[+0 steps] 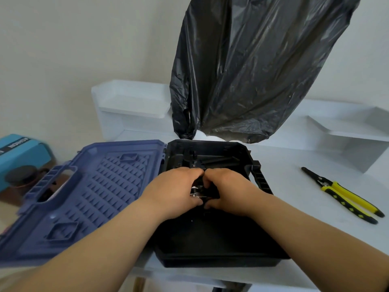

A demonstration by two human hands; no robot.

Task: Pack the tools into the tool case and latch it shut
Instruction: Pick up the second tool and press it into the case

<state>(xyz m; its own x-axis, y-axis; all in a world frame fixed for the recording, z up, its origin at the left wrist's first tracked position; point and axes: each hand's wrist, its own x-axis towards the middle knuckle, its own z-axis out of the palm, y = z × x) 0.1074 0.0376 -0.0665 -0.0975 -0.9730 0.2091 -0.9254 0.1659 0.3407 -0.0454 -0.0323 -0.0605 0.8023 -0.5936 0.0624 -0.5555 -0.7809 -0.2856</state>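
The tool case lies open on the white table: its black base (212,245) sits in front of me and its blue lid (90,186) is folded out flat to the left. My left hand (176,190) and my right hand (227,190) are pressed together over the middle of the base, both closed around a small dark tool with metal parts (199,191), mostly hidden by my fingers. A pair of yellow-and-black pliers (345,196) lies on the table to the right, outside the case.
A black plastic bag (248,66) hangs behind the case against the wall. White shelving (134,106) stands at the back of the table. A blue box (19,152) and a round dark object (21,174) sit off to the left.
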